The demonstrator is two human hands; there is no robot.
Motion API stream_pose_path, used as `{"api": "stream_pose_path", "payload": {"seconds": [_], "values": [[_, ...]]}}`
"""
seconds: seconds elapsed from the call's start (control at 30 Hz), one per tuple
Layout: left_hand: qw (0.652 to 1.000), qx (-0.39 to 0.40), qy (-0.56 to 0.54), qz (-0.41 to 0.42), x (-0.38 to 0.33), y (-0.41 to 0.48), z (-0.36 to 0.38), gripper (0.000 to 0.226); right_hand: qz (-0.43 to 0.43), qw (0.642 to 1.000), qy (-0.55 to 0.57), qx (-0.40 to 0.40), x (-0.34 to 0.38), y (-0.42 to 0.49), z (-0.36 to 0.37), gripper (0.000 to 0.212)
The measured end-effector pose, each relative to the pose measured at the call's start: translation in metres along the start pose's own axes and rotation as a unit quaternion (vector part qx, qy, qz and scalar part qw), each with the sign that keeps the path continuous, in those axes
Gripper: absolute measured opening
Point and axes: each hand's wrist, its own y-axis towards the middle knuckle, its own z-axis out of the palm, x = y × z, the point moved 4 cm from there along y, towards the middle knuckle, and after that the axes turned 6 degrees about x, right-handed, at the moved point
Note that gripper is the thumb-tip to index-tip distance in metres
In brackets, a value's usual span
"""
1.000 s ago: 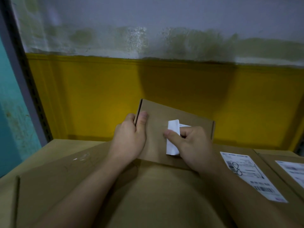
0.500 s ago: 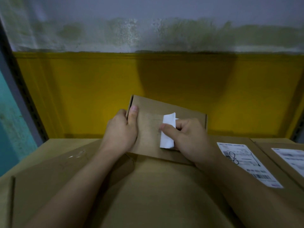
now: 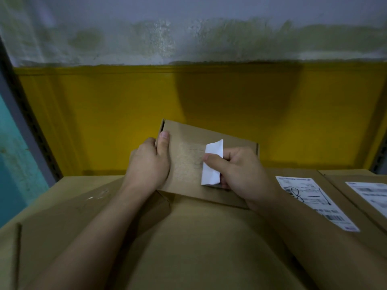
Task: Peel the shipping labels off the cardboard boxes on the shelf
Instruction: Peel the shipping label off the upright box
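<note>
A small cardboard box [image 3: 188, 143] stands tilted on a large cardboard box [image 3: 188, 237]. My left hand [image 3: 148, 164] grips its left edge, thumb on the front face. My right hand [image 3: 240, 174] pinches a white shipping label [image 3: 212, 164], which is folded back off the box face. A rough patch of torn paper and glue shows on the cardboard left of the label. The label's right part is hidden behind my fingers.
To the right lies a flat box bearing a shipping label [image 3: 314, 201], and a further box with another label [image 3: 370, 195] at the frame edge. A yellow panel [image 3: 104, 122] closes the back. A grey shelf upright [image 3: 25, 122] stands at left.
The label has come further off toward the right, baring more of the rough patch. Both hands and the small box stay roughly in place.
</note>
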Motion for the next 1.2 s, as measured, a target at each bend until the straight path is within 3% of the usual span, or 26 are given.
{"api": "stream_pose_path", "payload": {"seconds": [0.4, 1.13, 1.2], "values": [[1.0, 0.005, -0.007, -0.015, 0.006, 0.002, -0.002, 0.056, 0.039, 0.996, 0.072, 0.02, 0.003, -0.002, -0.001, 0.033], [0.996, 0.033, -0.054, -0.06, 0.02, 0.009, -0.002, 0.062, 0.025, 0.981, 0.181, 0.061, 0.008, -0.001, -0.01, 0.019], [0.996, 0.033, -0.056, -0.061, 0.019, 0.009, -0.002, 0.063, 0.029, 0.979, 0.193, 0.063, 0.007, 0.001, -0.011, 0.028]]}}
